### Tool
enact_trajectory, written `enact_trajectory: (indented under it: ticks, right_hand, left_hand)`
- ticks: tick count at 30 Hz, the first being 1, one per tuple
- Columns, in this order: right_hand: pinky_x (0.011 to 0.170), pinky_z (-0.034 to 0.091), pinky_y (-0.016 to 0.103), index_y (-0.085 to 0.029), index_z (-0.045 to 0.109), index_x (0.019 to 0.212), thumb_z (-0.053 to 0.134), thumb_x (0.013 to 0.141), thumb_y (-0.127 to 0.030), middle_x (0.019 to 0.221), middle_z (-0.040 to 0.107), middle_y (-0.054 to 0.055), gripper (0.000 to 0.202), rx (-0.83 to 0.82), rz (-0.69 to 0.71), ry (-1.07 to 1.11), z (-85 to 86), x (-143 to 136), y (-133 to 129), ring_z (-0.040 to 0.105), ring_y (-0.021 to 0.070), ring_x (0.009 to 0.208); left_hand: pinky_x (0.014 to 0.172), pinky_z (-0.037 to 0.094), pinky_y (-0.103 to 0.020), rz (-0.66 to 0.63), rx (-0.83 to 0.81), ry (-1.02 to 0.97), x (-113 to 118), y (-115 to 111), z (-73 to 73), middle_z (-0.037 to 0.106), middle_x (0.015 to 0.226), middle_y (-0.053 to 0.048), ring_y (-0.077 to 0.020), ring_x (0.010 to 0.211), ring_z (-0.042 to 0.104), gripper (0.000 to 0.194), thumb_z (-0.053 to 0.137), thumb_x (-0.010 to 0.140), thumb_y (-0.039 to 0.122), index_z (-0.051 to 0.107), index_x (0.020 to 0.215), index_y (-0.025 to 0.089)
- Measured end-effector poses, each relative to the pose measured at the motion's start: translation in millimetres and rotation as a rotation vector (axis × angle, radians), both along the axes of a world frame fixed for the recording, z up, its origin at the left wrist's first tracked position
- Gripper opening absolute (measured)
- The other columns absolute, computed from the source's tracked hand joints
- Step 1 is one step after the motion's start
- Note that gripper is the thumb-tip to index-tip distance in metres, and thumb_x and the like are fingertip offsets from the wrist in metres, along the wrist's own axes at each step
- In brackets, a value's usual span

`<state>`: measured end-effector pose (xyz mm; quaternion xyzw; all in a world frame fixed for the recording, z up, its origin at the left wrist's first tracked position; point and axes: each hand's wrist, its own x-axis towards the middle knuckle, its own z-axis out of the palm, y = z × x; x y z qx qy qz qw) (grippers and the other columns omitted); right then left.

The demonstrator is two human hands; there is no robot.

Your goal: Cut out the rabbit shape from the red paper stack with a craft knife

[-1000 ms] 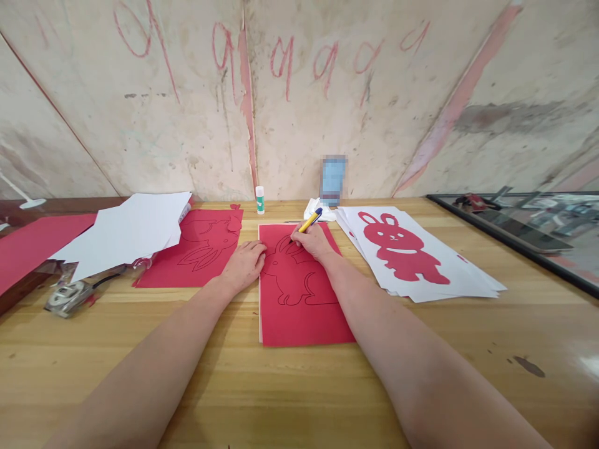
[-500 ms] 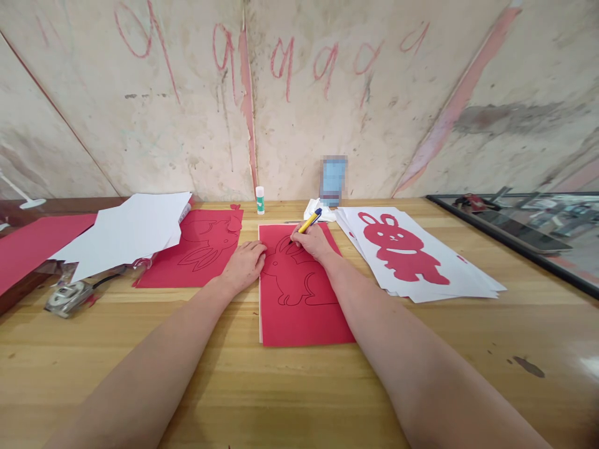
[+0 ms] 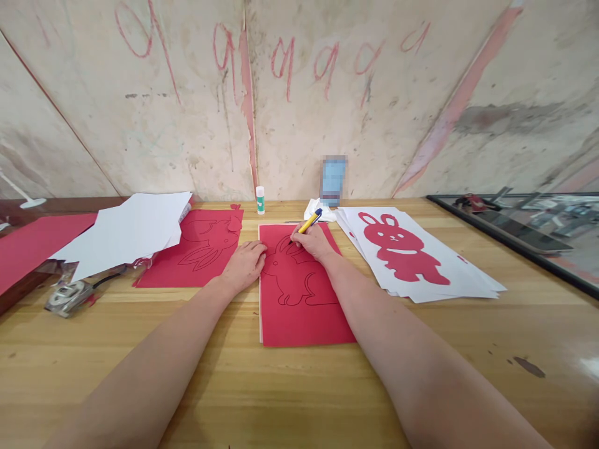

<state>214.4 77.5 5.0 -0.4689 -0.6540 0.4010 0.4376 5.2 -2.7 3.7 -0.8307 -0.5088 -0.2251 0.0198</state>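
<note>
**Rabbit Outline [image 3: 290,280] Laid Down, Work at the Ear [image 3: 283,243] Unfinished**

On a wooden table [image 3: 210,386], we see a stack of white sheets [image 3: 468,284] bearing a red rabbit [image 3: 406,255], to our eye a finished piece. At the left lies a second red sheet [image 3: 159,271] marked with a similar outline. Between them, the central red sheet [image 3: 304,327] lies before the person, its black lines showing ears, an eye, front paws and a crescent curve. We see no piece lifted out of it and judge the work partway along, with the ear at least left to finish; the right forearm [image 3: 369,299] hides part of the figure, so we cannot tell what remains there. The left hand [image 3: 243,265] rests at the sheet's left edge, fingers loosely bent, gripping nothing. The right hand [image 3: 313,242] lies over the sheet's upper part, fingers pinched on a yellow pen-like tool [image 3: 307,224]. Its dark tip [image 3: 291,242] sits at the ear, just below and left of those fingers; whether it draws or cuts, we cannot tell.
</note>
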Motion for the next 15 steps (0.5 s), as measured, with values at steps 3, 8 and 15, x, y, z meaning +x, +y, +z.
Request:
enact_trajectory:
  ticks: [3, 8, 15]
  right_hand:
    - [0.05, 0.036, 0.025, -0.019, 0.053, 0.058, 0.058, 0.06, -0.026, 0.045, 0.051, -0.004, 0.009, 0.0, 0.01, 0.013, 1.0, -0.2, -0.9, 0.047, 0.0121, 0.048]
    - [0.051, 0.037, 0.025, -0.019, 0.053, 0.058, 0.059, 0.06, -0.026, 0.045, 0.051, -0.004, 0.009, -0.011, 0.007, 0.017, 0.0, 0.1, -0.2, 0.048, 0.0122, 0.048]
    - [0.051, 0.037, 0.025, -0.019, 0.052, 0.058, 0.058, 0.059, -0.026, 0.046, 0.051, -0.004, 0.009, -0.01, 0.011, 0.024, 0.3, -0.6, -1.0, 0.048, 0.0118, 0.048]
  left_hand:
    - [0.098, 0.046, -0.043, 0.004, 0.001, -0.001, 0.0, 0.2, -0.3, 0.064, 0.114, -0.009, -0.0248, 0.108, 0.058, 0.022, 0.043, 0.092, 0.017, 0.061, 0.105, 0.018]
    - [0.098, 0.047, -0.042, 0.0, 0.001, -0.004, -0.2, 0.6, -0.5, 0.064, 0.114, -0.009, -0.0246, 0.108, 0.058, 0.023, 0.043, 0.092, 0.017, 0.061, 0.106, 0.018]
    - [0.098, 0.047, -0.043, -0.003, -0.001, -0.004, -0.4, 0.3, -0.1, 0.064, 0.114, -0.009, -0.0248, 0.108, 0.058, 0.023, 0.043, 0.092, 0.017, 0.061, 0.106, 0.018]
